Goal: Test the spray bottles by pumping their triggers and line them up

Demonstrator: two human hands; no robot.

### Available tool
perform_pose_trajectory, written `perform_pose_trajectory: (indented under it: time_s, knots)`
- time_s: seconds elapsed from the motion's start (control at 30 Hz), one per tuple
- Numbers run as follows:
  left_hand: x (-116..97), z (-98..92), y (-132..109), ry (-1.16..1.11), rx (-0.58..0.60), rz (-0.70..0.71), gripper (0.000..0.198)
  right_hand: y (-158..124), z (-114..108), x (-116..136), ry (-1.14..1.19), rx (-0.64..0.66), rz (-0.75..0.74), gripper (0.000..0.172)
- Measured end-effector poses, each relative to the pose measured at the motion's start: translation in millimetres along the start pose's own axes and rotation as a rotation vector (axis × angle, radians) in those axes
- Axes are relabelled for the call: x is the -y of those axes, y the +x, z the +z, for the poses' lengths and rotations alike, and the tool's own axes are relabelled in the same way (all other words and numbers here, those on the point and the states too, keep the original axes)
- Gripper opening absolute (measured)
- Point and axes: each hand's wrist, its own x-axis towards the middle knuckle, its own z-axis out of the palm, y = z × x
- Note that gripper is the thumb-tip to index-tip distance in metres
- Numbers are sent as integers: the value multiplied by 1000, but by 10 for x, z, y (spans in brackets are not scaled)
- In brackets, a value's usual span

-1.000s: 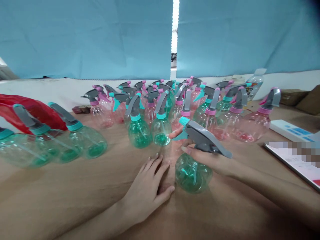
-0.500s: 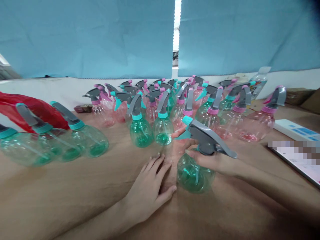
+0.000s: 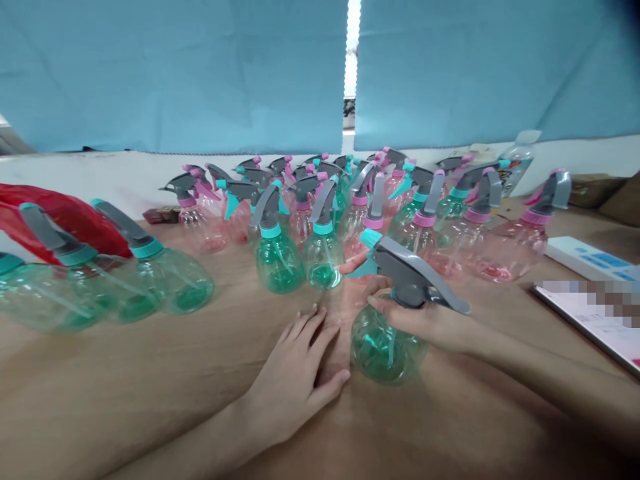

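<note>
My right hand [image 3: 400,310] is wrapped round the neck of a green spray bottle [image 3: 387,350] with a grey head and a turquoise nozzle pointing left. Its index finger stretches forward past the neck. My left hand [image 3: 297,363] lies on the tabletop with its fingers apart, holding nothing, just left of that bottle. Beyond my hands two green spray bottles [image 3: 280,267] [image 3: 324,260] with turquoise collars stand upright side by side. Several green bottles [image 3: 185,280] are grouped at the left.
Many pink and green spray bottles [image 3: 493,250] stand across the back. A red plastic bag [image 3: 75,220] is at the left. At the right are a phone [image 3: 590,320], a white box [image 3: 590,257], a clear bottle [image 3: 520,163] and brown boxes [image 3: 593,190]. A blue curtain [image 3: 175,73] hangs behind the table [image 3: 150,387].
The whole view has shifted slightly, with most objects a little farther left in the picture. Both hands keep the same pose, and my right hand still holds the bottle.
</note>
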Motion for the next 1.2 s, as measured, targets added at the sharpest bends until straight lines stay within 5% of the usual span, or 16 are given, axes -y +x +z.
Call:
perform_pose_trajectory:
  time_s: [0.17, 0.87, 1.07, 1.2]
  knots:
    - [-13, -8, -2, 1, 14, -6, 59, -17, -14, -14, 28, -3, 45, 31]
    - [-10, -13, 10, 1, 7, 0, 58, -16, -11, 0, 9, -13, 17, 13]
    - [-17, -17, 1, 0, 4, -8, 58, -30, -14, -13, -6, -46, 24, 31]
    - [-16, -20, -5, 0, -15, 4, 57, -28, -20, 40, -36, -77, 36, 30]
